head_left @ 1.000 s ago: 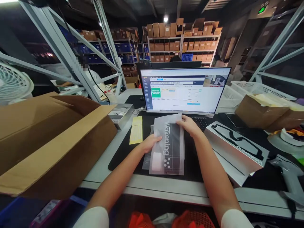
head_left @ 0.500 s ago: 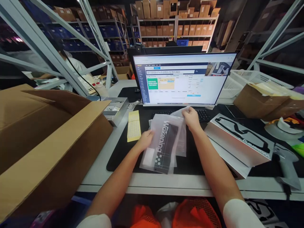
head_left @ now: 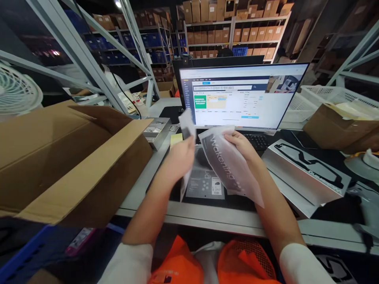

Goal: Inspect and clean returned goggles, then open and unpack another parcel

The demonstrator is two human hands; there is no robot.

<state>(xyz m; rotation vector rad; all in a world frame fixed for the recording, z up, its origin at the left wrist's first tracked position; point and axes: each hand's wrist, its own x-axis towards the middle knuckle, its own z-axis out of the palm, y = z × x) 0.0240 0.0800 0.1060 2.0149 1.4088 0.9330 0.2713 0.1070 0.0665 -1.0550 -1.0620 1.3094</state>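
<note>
My left hand (head_left: 179, 157) is closed round a frosted plastic bag (head_left: 187, 125), lifted and turned nearly edge-on. In my right hand (head_left: 238, 142) is a second frosted plastic bag (head_left: 222, 161) printed "Wakening", pinched near its upper right edge and hanging tilted over the mat. Under both hands a third clear plastic bag (head_left: 201, 188) lies flat on the black mat, with a white barcode label near its right side. A yellow label sheet (head_left: 176, 139) shows partly behind my left hand.
An open cardboard box (head_left: 112, 169) stands on the left. The monitor (head_left: 237, 98) and keyboard (head_left: 257, 141) are at the back. A white printed carton (head_left: 308, 169) lies on the right, near a scanner (head_left: 367, 205) and a cardboard box of papers (head_left: 337, 122).
The bags held together earlier are now apart, one in each hand. My left hand has risen with its bag, uncovering the labelled bag on the mat. The view has shifted left.
</note>
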